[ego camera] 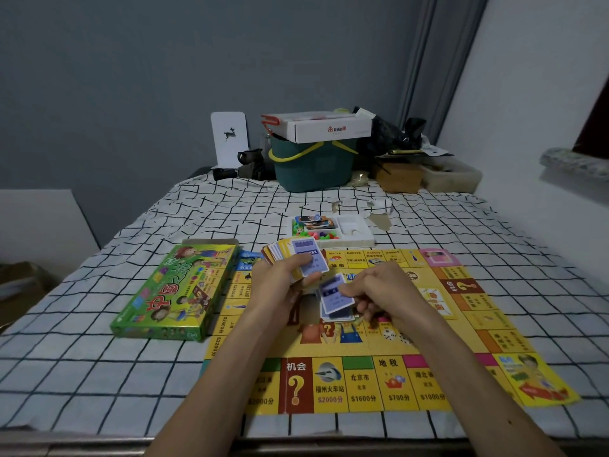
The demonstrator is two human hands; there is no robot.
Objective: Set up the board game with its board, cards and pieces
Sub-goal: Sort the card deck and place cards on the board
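Dim, cool indoor light; soft shadows; wide-angle bending at edges; slight motion blur on held cards.

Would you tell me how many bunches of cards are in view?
3: a fan in the left hand, a small bunch in the right hand, a stack in the white tray; others may be hidden.

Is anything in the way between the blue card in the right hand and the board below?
Nothing visible. The right hand pinches the blue card just over the board; only what looks like a pile of blue cards lies beneath. The left hand holds its stack aside.
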